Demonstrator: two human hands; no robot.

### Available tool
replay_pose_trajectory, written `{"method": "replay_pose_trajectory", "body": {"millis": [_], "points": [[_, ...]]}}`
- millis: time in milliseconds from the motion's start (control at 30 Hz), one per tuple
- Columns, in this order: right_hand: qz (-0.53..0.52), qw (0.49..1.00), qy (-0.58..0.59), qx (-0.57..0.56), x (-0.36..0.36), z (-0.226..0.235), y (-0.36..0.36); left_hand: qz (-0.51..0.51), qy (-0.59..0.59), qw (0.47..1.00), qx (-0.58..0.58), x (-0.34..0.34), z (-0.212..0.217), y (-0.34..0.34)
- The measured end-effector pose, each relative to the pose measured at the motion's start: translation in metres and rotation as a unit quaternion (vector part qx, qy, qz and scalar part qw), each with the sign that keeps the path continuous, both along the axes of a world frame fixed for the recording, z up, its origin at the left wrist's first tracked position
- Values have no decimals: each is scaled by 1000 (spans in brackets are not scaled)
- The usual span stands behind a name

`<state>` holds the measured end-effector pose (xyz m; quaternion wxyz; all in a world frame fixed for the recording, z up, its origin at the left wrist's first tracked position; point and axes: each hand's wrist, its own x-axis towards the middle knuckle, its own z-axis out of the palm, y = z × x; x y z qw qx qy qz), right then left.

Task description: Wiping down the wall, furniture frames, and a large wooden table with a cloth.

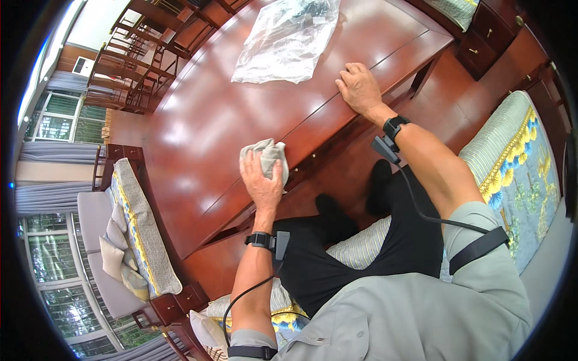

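Reddish-brown flooring (pixel 448 111) runs through the room, and on it stands a broad, glossy, red-brown wooden table (pixel 198 114) with pale reflections and straight seams across its top. To the right lies a long seat with a striped grey-green cover (pixel 512 150) edged in yellow and blue flowers; to the left, a pale grey upholstered sofa (pixel 93 225) stands before tall white-framed windows (pixel 51 231) with grey-blue curtains (pixel 48 195). Dark wooden slatted chairs (pixel 120 69) group beyond the table's far left, and a dark wooden drawer cabinet (pixel 487 36) stands at upper right. On the tabletop's far part lies a crinkled clear plastic bag (pixel 283 48). The right hand (pixel 359 90) rests at the near edge, fingers half bent, nothing visible in them. The left hand (pixel 262 186) lies palm down, fingers extended and slightly apart over a crumpled light-grey cloth (pixel 274 156), which sits on the table near its front edge.
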<state>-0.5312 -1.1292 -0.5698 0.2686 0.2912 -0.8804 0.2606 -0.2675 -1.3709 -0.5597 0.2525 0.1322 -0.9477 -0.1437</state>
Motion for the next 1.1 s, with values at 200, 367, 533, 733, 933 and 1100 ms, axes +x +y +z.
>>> {"method": "replay_pose_trajectory", "body": {"millis": [200,367,533,733,933,1100], "points": [[174,984,-40,-26,82,15,-19,-41,30,996,68,-9,10,37],[238,858,-342,-301,180,24,-31,-36,25,867,496,-13,38,66],[245,758,-538,-276,206,61,-14,-72,-3,599,797,-5,57,69],[271,666,-619,-316,211,88,12,-105,-22,566,817,8,57,57],[212,634,-653,-356,183,80,29,-24,5,657,754,18,69,50],[192,651,-615,-403,162,98,31,-21,-44,707,706,23,79,53]]}}
